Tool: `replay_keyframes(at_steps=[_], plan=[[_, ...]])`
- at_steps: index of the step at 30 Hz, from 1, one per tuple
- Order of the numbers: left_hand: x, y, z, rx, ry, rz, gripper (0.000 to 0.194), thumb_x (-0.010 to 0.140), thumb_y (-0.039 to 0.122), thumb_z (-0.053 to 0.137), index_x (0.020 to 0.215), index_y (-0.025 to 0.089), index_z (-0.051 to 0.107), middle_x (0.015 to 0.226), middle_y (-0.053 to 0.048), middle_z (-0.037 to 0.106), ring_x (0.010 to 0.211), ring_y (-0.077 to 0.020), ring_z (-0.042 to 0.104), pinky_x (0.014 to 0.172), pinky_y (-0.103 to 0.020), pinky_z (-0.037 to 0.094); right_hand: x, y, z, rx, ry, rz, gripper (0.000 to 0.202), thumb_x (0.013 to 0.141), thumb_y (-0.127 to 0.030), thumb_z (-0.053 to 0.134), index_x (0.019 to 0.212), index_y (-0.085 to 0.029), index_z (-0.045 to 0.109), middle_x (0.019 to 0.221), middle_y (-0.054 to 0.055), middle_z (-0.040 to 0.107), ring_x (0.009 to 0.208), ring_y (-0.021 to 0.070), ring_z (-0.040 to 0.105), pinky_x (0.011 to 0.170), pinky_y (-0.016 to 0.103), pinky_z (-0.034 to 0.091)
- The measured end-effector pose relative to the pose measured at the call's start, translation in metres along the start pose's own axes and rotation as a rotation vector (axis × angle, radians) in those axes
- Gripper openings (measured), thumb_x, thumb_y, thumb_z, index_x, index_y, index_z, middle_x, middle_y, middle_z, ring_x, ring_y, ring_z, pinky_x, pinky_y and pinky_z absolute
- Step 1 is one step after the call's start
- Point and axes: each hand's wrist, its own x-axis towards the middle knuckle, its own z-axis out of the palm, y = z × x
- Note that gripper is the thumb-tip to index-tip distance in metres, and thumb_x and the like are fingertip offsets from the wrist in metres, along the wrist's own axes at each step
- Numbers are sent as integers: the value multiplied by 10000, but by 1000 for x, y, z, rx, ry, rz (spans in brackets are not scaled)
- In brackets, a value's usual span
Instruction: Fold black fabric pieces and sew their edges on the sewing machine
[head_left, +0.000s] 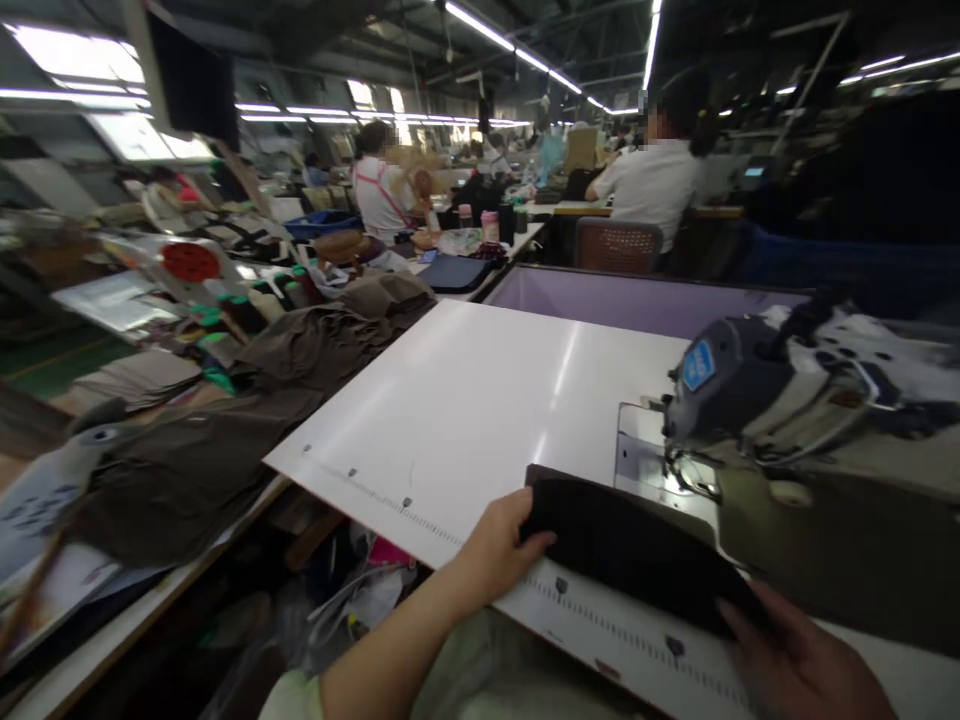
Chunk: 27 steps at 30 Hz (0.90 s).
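Note:
A dark, curved fabric piece (pixel 630 545) lies across the front of the white sewing table (pixel 450 390), with an olive edge showing along its far side. My left hand (pixel 499 550) pinches its left end between thumb and fingers. At the right end, my right hand (pixel 802 650) grips the same fabric, somewhat blurred by motion. Just beyond the fabric stands a sewing machine (pixel 742 385), its lamp lighting the needle area. More olive fabric (pixel 840 550) spreads under and to the right of the machine.
Piles of dark olive fabric (pixel 202 460) cover the bench at left, near thread cones (pixel 244 312). A lilac-walled bin (pixel 600 298) sits behind the table. Beyond it, a person in white (pixel 652 185) sits on a brown chair (pixel 619 245). A ruler scale runs along the table's front edge.

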Motion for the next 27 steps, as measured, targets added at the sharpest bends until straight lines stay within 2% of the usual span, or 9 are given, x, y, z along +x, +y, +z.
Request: replay_keyframes(at_steps=[3, 5, 6, 9, 10, 12, 14, 16, 27], plan=[[0, -9, 2, -28, 59, -66, 559, 740, 131, 531, 1261, 173, 334, 1075, -72, 568, 992, -195, 539, 881, -347, 427, 3, -17, 1, 25, 8, 35, 277, 730, -471, 486, 854, -237, 568, 708, 36, 678, 714, 233, 641, 561, 277, 512], [-1, -14, 2, 16, 71, -44, 702, 754, 145, 517, 1345, 196, 142, 1166, -88, 515, 1065, -199, 502, 905, -369, 415, 3, -22, 5, 82, 3, 57, 352, 767, -419, 476, 1037, -194, 484, 753, 36, 676, 737, 204, 638, 618, 264, 507], [0, -15, 1, 61, 61, -10, 709, 763, 152, 505, 1353, 207, 115, 1192, -90, 497, 1089, -201, 486, 915, -379, 409, 2, -23, 7, 121, -3, 65, 415, 783, -394, 468, 1132, -176, 412, 787, 39, 673, 748, 190, 636, 649, 263, 504], [1, -18, -2, 243, 18, 108, 495, 782, 180, 482, 1264, 209, 371, 1166, -88, 518, 1063, -208, 510, 909, -378, 421, -1, -22, 10, 190, 12, 76, 572, 808, -350, 462, 1286, -155, 218, 867, 50, 658, 747, 166, 633, 690, 275, 499], [2, -19, -3, 299, 12, 132, 406, 785, 188, 479, 1191, 202, 468, 1134, -88, 539, 1032, -208, 532, 895, -370, 436, -2, -22, 11, 172, 23, 72, 568, 808, -346, 465, 1290, -160, 229, 871, 49, 654, 733, 164, 632, 679, 274, 501], [3, -20, -4, 381, 26, 146, 296, 794, 208, 472, 1073, 185, 569, 1066, -89, 575, 961, -201, 573, 850, -349, 474, -3, -22, 9, 78, 39, 33, 448, 797, -353, 477, 1204, -183, 397, 855, 42, 653, 709, 166, 628, 649, 265, 501], [5, -20, -5, 426, 58, 140, 275, 809, 230, 455, 1043, 173, 588, 1027, -88, 590, 915, -192, 594, 814, -331, 498, -2, -23, 7, -23, 52, -27, 291, 789, -362, 481, 1019, -202, 559, 833, 39, 656, 695, 168, 621, 631, 259, 495], [6, -19, -5, 458, 91, 147, 278, 824, 253, 435, 1038, 167, 590, 1014, -88, 595, 900, -188, 600, 797, -320, 509, -2, -24, 6, -81, 77, -63, 239, 788, -368, 476, 899, -208, 615, 818, 41, 660, 683, 170, 616, 621, 258, 490], [12, -20, -4, 557, 117, 189, 318, 854, 325, 391, 1032, 156, 594, 992, -89, 600, 847, -190, 616, 771, -310, 526, 3, -28, 7, -138, 65, -1, 247, 794, -342, 468, 905, -188, 626, 693, 19, 640, 511, 130, 553, 487, 240, 445]])
